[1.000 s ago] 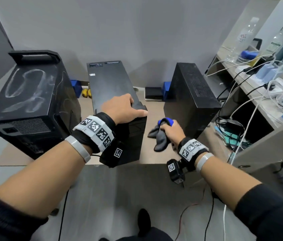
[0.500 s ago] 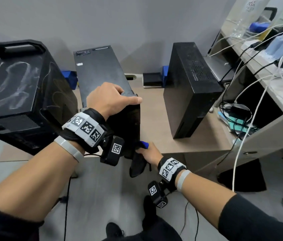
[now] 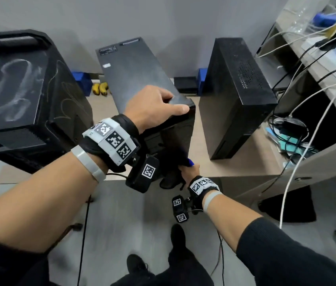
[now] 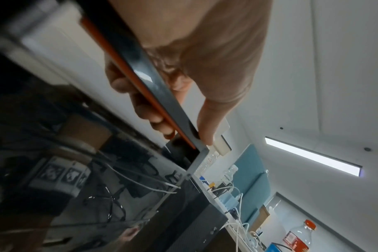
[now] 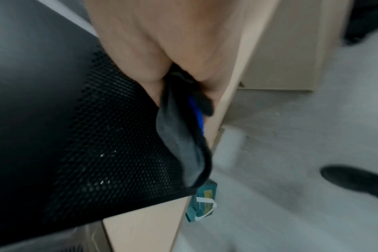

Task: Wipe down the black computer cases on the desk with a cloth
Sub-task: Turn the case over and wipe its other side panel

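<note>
While left hand (image 3: 152,107) clamps the middle case (image 3: 140,79) top front corner at the counter (image 3: 235,164) front edge, right hand (image 3: 188,170) grips cloth (image 5: 181,141) low on its side. Risk: hard wiping could tip the case off the edge.

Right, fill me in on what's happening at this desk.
A person is wiping black computer cases. The left hand grips the top front corner of the middle case. The right hand holds a dark cloth low against that case's front, near the desk edge. The left case shows dusty smears on top.
</note>
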Demonstrator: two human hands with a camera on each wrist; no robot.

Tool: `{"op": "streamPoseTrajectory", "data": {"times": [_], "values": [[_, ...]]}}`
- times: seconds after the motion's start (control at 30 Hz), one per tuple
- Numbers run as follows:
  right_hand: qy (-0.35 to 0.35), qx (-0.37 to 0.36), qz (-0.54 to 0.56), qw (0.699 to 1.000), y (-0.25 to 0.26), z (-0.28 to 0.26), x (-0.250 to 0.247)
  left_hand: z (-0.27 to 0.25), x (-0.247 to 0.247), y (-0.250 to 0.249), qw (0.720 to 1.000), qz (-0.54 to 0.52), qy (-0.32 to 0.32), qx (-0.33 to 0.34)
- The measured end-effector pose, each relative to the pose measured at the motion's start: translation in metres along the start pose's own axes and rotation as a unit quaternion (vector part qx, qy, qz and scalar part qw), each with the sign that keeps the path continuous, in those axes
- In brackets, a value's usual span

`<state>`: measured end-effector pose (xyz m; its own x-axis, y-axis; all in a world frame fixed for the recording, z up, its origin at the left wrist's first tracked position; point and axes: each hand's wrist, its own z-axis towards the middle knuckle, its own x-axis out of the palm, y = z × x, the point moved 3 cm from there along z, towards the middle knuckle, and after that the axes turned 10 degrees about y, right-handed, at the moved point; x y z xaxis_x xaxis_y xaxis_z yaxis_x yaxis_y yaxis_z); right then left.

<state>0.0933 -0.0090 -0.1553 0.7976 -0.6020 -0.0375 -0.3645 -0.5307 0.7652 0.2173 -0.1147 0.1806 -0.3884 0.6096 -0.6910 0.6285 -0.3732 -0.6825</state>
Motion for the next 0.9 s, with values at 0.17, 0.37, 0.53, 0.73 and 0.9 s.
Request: {"op": "streamPoseTrajectory", "data": {"times": [0.17, 0.37, 0.53, 0.73, 0.9], "values": [[0.032, -0.007, 0.133, 0.991, 0.030, -0.045, 0.016, 0.012, 0.002, -0.016, 0.993, 0.000, 0.095, 0.066], [0.111, -0.042, 0.190, 0.975, 0.036, -0.083, 0.046, -0.003, -0.014, 0.013, 0.988, 0.101, 0.077, 0.090], [0.083, 0.016, 0.197, 0.977, 0.018, -0.067, 0.070, -0.006, -0.004, 0.028, 0.991, 0.053, 0.039, 0.116], [0.109, 0.092, 0.093, 0.985, -0.013, -0.039, 0.059, -0.001, 0.001, 0.038, 0.987, 0.098, 0.000, 0.124], [0.110, 0.065, 0.200, 0.972, 0.009, -0.047, 0.056, 0.000, 0.000, 0.038, 0.985, 0.106, -0.004, 0.134]]}}
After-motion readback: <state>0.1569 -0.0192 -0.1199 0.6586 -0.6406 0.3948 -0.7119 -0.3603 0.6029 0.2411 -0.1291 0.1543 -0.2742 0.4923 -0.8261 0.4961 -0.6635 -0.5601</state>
